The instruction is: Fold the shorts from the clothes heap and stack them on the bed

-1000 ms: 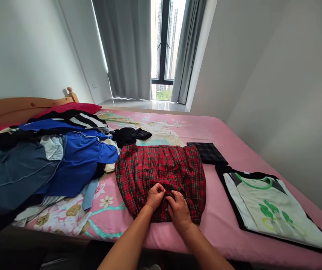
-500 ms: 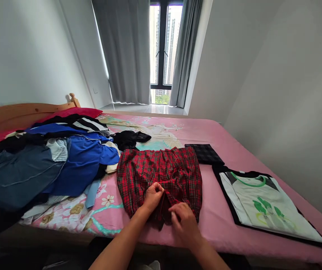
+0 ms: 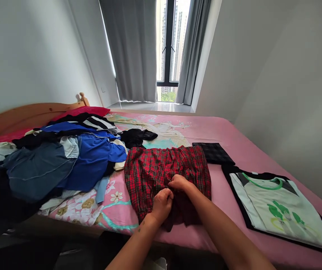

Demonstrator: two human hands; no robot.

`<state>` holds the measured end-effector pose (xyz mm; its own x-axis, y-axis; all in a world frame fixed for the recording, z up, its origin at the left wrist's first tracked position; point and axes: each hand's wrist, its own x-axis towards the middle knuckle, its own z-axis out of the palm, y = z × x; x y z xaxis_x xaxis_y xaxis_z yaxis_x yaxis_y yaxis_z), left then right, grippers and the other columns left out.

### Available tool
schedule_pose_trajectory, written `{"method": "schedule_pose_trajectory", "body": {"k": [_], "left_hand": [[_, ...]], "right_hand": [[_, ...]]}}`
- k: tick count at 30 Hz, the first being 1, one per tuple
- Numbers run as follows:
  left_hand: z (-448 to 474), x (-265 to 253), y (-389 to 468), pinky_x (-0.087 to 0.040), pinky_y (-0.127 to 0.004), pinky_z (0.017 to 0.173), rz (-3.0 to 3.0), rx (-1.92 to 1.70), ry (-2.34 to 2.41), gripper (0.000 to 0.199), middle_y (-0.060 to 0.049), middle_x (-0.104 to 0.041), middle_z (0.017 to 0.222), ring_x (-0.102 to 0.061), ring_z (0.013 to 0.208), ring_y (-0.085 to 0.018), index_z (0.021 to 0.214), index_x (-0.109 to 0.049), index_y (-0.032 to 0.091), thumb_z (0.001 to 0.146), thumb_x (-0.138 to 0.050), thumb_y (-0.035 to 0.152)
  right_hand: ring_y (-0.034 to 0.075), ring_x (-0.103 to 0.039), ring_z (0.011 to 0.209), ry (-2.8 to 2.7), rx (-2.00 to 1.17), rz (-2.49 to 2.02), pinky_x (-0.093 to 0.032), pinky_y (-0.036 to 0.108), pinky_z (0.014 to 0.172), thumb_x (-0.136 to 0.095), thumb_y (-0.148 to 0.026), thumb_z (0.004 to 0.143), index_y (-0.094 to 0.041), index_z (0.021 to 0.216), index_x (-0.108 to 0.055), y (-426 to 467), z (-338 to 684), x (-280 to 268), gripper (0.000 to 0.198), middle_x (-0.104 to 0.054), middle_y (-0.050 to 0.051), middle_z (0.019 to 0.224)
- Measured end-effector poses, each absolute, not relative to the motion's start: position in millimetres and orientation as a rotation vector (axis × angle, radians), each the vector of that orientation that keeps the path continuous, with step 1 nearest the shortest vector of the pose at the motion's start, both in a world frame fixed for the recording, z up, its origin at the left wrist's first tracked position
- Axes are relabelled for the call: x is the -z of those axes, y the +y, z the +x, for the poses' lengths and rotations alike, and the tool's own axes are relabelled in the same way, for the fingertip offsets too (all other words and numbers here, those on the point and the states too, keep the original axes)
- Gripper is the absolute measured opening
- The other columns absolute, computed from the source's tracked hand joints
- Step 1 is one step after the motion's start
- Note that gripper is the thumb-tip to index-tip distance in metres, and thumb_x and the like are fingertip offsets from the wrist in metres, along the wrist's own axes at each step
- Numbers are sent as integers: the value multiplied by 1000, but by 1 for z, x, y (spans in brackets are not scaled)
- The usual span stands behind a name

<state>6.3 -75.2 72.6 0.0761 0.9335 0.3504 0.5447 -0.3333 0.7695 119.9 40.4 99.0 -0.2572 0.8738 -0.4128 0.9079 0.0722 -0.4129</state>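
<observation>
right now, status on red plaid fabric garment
Left hand, right hand gripping plaid garment. Rumpled on pink bedsheet. Folded black checked cloth by far right corner.

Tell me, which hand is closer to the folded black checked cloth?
Right. The right hand is front-left of the black checked cloth; the left hand is farther left and nearer the camera.

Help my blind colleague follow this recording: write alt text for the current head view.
A person's left hand and right hand grip a red plaid garment on a pink bed. A clothes heap lies left; a folded dark checked cloth and a green-printed white shirt lie right.
</observation>
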Motion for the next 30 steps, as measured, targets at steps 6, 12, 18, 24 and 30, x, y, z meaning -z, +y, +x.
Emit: {"method": "schedule_pose_trajectory", "body": {"k": [6, 12, 18, 24, 30], "left_hand": [[9, -90, -93, -39, -26, 65, 2024, -1025, 1278, 16, -1, -54, 68, -50, 66, -15, 65, -48, 21, 77, -45, 11], [-11, -109, -112, -45, -31, 81, 2009, -1037, 1323, 18, -4, -60, 91, -56, 88, -19, 87, -54, 21, 73, -50, 11], [-28, -78, -150, -33, -41, 104, 2255, -884, 1379, 45, -6, -56, 120, -46, 119, -23, 101, -56, 24, 63, -47, 1], [-7, -58, -145, -35, -40, 93, 2382, -849, 1561, 31, -5, -65, 102, -56, 101, -22, 93, -63, 23, 72, -52, 4], [-4, -63, -139, -37, -36, 82, 2322, -887, 1651, 13, -3, -69, 89, -60, 86, -21, 89, -66, 23, 83, -55, 19]], "right_hand": [[14, -60, 81, 2361, 800, 2172, -48, 34, 78, -56, -44, 86, -15, 79, -61, 47, 133, -88, 31, -64, 4, 83], [17, -60, 72, 2573, 871, 2358, -44, 29, 67, -44, -47, 87, -19, 80, -60, 10, 146, -94, 33, -64, 5, 75], [19, -55, 98, 3089, 736, 2261, -43, 33, 89, -42, -17, 76, -18, 98, -52, -99, 190, -76, 24, -59, 8, 101], [22, -47, 114, 3339, 230, 1824, -34, 39, 101, -49, -7, 70, -19, 118, -54, -140, 195, -35, 50, -56, 8, 119], [16, -54, 91, 3283, 189, 1964, -37, 30, 82, -43, -17, 90, -20, 91, -62, -121, 188, -48, 19, -64, 3, 92]]}}
